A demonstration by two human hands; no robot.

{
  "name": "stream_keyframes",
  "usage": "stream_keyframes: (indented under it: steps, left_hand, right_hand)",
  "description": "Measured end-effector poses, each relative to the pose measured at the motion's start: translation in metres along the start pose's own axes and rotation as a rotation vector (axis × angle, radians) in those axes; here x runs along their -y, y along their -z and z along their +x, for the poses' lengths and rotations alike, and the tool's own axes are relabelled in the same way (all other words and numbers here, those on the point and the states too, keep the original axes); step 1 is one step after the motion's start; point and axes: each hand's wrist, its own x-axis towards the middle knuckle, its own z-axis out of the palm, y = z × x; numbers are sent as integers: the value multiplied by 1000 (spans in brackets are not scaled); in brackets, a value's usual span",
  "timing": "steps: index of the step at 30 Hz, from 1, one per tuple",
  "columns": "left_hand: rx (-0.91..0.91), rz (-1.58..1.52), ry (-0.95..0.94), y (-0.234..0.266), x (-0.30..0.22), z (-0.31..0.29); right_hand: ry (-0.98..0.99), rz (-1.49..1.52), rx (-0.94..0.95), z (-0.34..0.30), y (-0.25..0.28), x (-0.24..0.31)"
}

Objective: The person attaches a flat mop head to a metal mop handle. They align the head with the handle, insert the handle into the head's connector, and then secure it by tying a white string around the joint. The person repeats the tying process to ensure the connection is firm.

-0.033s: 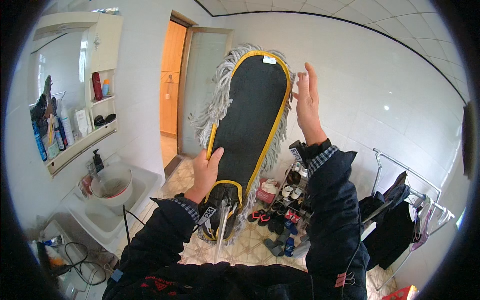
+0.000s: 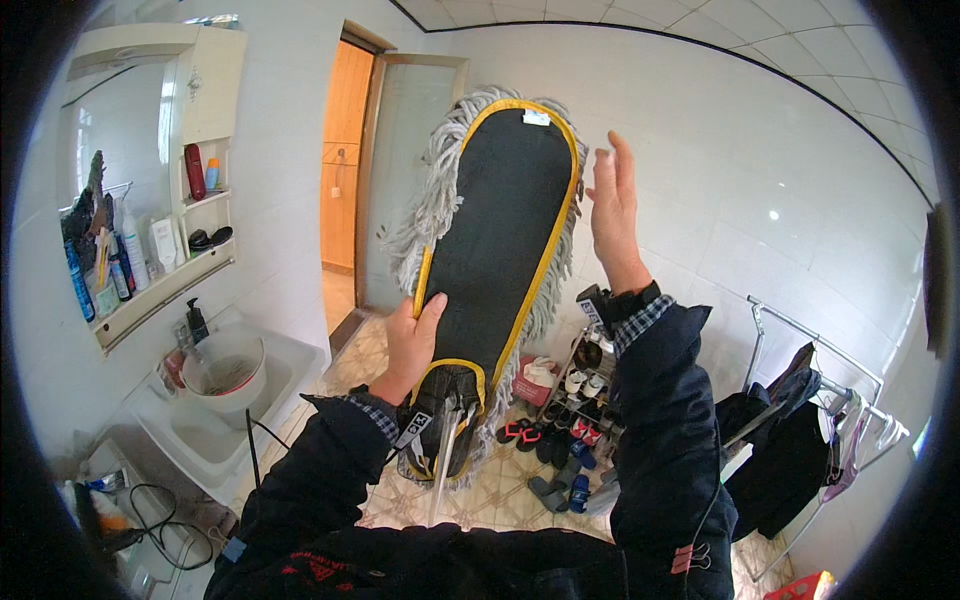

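A flat dust mop head (image 2: pixel 505 220) is held up in front of me, its black backing turned toward me. Yellow trim edges the backing, and grey yarn fringe hangs out around it. My left hand (image 2: pixel 410 345) grips the mop's lower left edge, thumb on the backing and fingers hidden behind. From the black pocket at the lower end, a pale metallic handle (image 2: pixel 445 470) runs down toward my body. Beside the upper right fringe, my right hand (image 2: pixel 615 210) is raised with fingers stretched out, holding nothing.
On the left, a white bucket (image 2: pixel 228 370) stands in the sink (image 2: pixel 290 370), under a mirror cabinet (image 2: pixel 205 90) with toiletries. A shoe rack (image 2: pixel 575 385) and loose shoes sit beyond the mop. Clothes hang on a metal rack (image 2: pixel 815 370) at right. A door (image 2: pixel 415 180) stands ajar at the back.
My right hand has dipped very slightly beside the mop head. My left hand keeps the same hold.
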Motion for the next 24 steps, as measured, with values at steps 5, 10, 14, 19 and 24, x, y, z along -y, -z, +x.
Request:
stream_keyframes:
  steps: [5,10,14,19,24]
  left_hand:
    - [-20,-58,-6,-4,2,1]
    - [8,-49,-1,-7,0,1]
    - [-14,-18,45,-8,2,0]
    - [-44,30,50,-5,9,3]
    - [10,-86,59,-4,10,7]
  right_hand:
    - [-217,220,42,-16,-17,-4]
    - [-367,306,33,13,-21,20]
    - [-281,348,-100,15,-38,25]
    - [-205,269,-231,4,-46,12]
    - [-165,141,-232,-6,-35,9]
